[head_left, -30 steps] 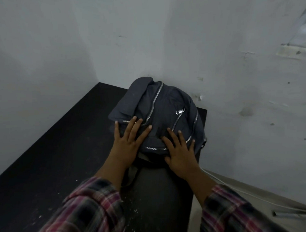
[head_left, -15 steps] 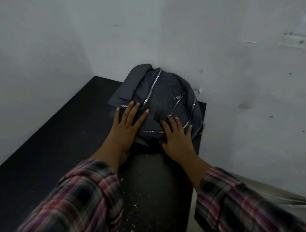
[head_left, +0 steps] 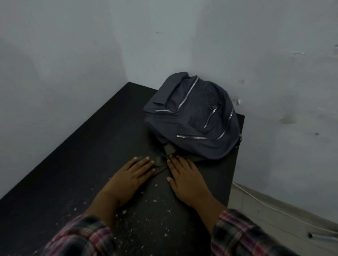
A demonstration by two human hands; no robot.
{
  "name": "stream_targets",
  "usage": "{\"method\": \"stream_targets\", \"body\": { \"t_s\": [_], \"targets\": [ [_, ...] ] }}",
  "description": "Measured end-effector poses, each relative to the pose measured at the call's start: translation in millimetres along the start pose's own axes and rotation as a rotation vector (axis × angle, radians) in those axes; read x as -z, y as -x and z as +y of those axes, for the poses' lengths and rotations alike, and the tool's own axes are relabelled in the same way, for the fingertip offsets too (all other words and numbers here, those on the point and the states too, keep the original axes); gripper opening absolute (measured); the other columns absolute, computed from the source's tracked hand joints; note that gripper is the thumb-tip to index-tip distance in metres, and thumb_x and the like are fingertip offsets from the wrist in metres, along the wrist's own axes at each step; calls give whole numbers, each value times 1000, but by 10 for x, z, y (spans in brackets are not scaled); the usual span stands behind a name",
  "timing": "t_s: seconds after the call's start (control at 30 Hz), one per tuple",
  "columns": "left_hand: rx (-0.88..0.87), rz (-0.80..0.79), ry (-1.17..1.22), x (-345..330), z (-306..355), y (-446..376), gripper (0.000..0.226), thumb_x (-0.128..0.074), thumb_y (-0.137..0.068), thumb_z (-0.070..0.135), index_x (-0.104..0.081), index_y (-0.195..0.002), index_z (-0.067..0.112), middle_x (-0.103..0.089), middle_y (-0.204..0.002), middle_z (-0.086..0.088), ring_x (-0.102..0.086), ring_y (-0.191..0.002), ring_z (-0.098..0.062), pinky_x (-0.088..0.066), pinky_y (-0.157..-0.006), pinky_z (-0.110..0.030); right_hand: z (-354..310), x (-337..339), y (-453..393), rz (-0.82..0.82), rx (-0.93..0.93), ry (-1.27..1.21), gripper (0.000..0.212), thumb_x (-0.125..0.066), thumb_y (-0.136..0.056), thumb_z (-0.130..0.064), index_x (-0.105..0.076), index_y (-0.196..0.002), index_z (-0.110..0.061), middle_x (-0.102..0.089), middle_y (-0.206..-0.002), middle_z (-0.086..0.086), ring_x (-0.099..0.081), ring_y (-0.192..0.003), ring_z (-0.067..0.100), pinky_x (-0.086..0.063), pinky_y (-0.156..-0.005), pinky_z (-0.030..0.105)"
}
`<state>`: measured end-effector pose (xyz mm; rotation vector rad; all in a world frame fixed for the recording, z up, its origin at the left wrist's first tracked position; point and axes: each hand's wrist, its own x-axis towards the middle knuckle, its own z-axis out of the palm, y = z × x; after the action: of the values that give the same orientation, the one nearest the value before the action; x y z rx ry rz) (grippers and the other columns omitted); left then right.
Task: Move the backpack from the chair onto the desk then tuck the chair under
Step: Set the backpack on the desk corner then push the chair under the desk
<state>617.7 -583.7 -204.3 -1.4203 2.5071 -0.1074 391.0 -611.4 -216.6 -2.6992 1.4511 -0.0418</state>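
Observation:
A dark grey backpack with silver zippers lies flat on the far right corner of the black desk, against the white wall. My left hand rests palm down on the desk just in front of the pack, fingers apart, fingertips at the pack's olive strap. My right hand lies flat beside it, fingertips touching the same strap. Neither hand grips anything. The chair is out of view.
White walls close in the desk at the back and left. White flecks of debris are scattered on the desk near me. Beyond the desk's right edge, a white cable runs along the pale floor.
Both hands have slid back off the backpack toward me and now lie on the desk at its strap. The backpack stays in the corner.

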Motion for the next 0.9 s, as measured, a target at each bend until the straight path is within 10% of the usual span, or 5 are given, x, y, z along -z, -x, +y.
{"method": "stream_targets", "body": {
  "t_s": [0.13,0.33,0.57,0.9],
  "targets": [
    [226,-14,-120,-48,-246,-96,57,-31,-101,28,-12,-154,22,8,-164,-4,17,-149,-30,15,-116,-52,-132,-48,-45,86,-50,75,56,-48,-94,-41,-51,-139,-8,-59,-129,8,-59,-104,27,-50,-83,37],
    [486,8,33,12,-431,-431,52,-33,-100,26,-25,-152,23,4,-164,-10,6,-151,-32,0,-121,-52,-259,-142,-249,20,-88,-55,70,-27,-98,-52,-25,-152,-6,-33,-153,15,-34,-137,29,-30,-111,40],
    [415,223,190,-13,-339,-342,47,-52,-87,18,-54,-134,16,-33,-157,-9,-28,-145,-30,-21,-118,-49,-427,-172,-420,-26,-193,-96,88,-25,-92,-66,-14,-154,-5,-21,-159,15,-18,-146,31,-12,-122,45],
    [340,239,201,459,198,-286,45,-42,-97,26,-46,-140,15,-32,-157,-9,-28,-146,-27,-20,-119,-47,-200,178,-28,-129,-178,-174,80,-27,-95,-61,-15,-155,-9,-16,-163,12,-11,-151,25,-5,-123,45]
  ]
}}
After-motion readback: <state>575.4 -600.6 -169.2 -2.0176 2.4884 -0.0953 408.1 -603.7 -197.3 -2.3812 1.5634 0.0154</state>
